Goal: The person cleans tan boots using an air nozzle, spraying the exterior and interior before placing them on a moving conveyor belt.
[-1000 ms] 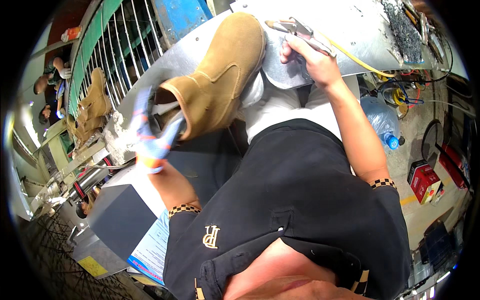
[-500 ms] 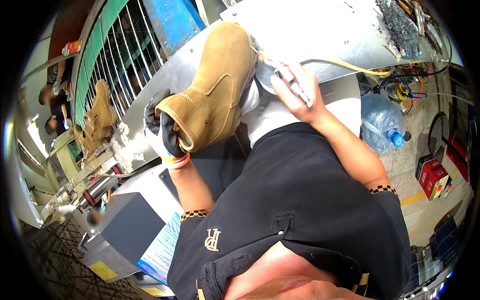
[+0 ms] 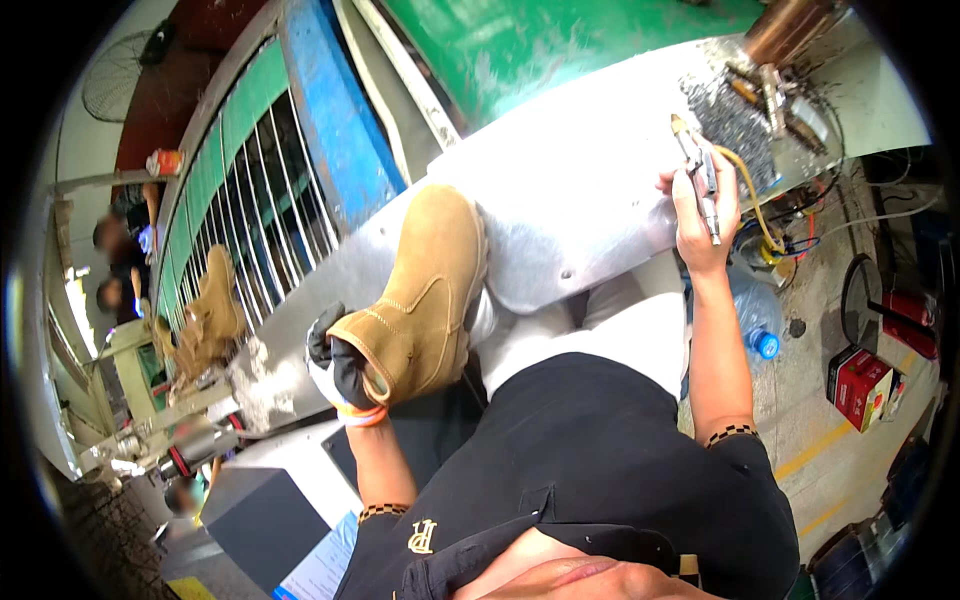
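My left hand (image 3: 338,368), in a white glove with black fingers and an orange cuff, grips a tan suede ankle boot (image 3: 425,290) by its shaft opening. Part of the hand is inside the opening, so some fingers are hidden. The boot's toe points away from me, its sole edge facing right. My bare right hand (image 3: 706,228) is closed round a slim silver hand tool (image 3: 704,180) with a yellowish tip. That tool is held over the metal worktop (image 3: 570,190), apart from the boot. A yellow hose (image 3: 757,195) runs beside it.
Black scraps (image 3: 735,130) and several small tools (image 3: 775,100) lie at the worktop's far right. More tan boots (image 3: 210,315) stand at left by a barred rack (image 3: 260,200). A plastic water bottle (image 3: 755,315) and a red box (image 3: 860,388) sit at right. Other people are at far left.
My right hand has carried the silver tool from the boot's sole edge away to the right. The boot, still in my left hand, appears lower as the view has shifted.
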### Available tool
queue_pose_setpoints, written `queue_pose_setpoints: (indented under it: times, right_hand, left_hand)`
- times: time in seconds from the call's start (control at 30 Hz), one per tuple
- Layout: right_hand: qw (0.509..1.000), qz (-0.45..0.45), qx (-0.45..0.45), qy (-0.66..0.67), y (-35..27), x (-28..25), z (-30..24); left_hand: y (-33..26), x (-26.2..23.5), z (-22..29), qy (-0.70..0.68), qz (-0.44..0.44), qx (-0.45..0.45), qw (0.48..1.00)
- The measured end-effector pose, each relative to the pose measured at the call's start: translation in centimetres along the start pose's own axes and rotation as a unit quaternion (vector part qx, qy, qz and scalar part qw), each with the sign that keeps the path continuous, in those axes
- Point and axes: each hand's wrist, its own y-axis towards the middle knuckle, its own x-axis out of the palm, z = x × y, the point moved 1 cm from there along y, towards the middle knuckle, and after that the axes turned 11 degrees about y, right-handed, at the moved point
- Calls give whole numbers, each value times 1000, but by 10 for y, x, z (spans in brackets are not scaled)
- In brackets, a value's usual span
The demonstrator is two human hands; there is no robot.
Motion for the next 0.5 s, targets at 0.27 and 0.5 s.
queue_pose_setpoints:
  times: [0.27, 0.5]
  right_hand:
    - [998, 7, 47, 46, 8, -21, 12]
    - [991, 0, 84, 102, 9, -1, 9]
  left_hand:
    - [159, 182, 59, 161, -39, 274, 947]
    - [339, 360, 47, 132, -142, 209, 959]
